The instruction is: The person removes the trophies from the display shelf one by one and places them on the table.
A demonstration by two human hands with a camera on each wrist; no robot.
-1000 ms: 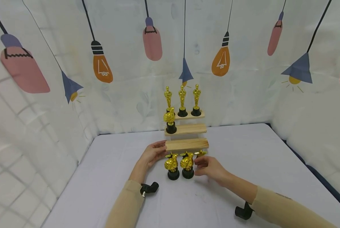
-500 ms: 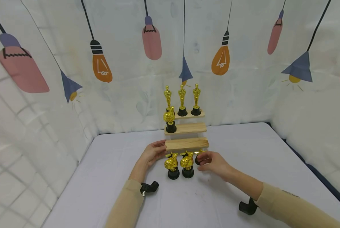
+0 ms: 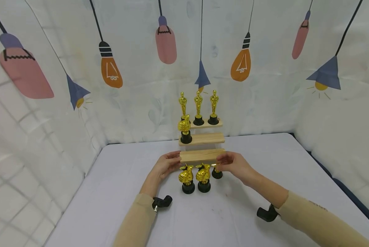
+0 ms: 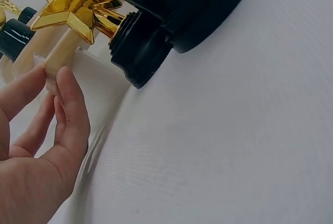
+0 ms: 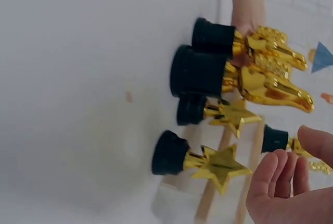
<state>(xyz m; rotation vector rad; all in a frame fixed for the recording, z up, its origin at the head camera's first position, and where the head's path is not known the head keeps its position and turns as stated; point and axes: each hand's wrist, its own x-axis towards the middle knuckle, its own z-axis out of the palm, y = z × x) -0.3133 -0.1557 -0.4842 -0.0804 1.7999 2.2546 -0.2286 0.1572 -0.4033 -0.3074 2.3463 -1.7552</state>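
Observation:
My left hand (image 3: 166, 165) pinches the left end of the lowest board of a three-step wooden stand (image 3: 201, 156); the left wrist view shows thumb and fingers at the board end (image 4: 58, 60). My right hand (image 3: 236, 167) is at that board's right end, over a gold star trophy (image 3: 217, 174) that it partly hides. In the right wrist view its fingers are loosely bent, with nothing between them and the thumb. Two gold thumbs-up trophies (image 3: 186, 179) stand in front of the stand, partly hiding two more star trophies (image 5: 234, 115) behind them.
Three gold figure statuettes (image 3: 198, 106) stand on the top board. Another thumbs-up trophy (image 3: 184, 128) is at the left of the middle board (image 3: 207, 139). The white-covered table (image 3: 110, 192) meets a lamp-patterned cloth backdrop (image 3: 141, 103) behind the stand.
My right hand has moved from beside the right thumbs-up trophy, up and to the right, uncovering the right star trophy's black base. The left hand stays at the board's end.

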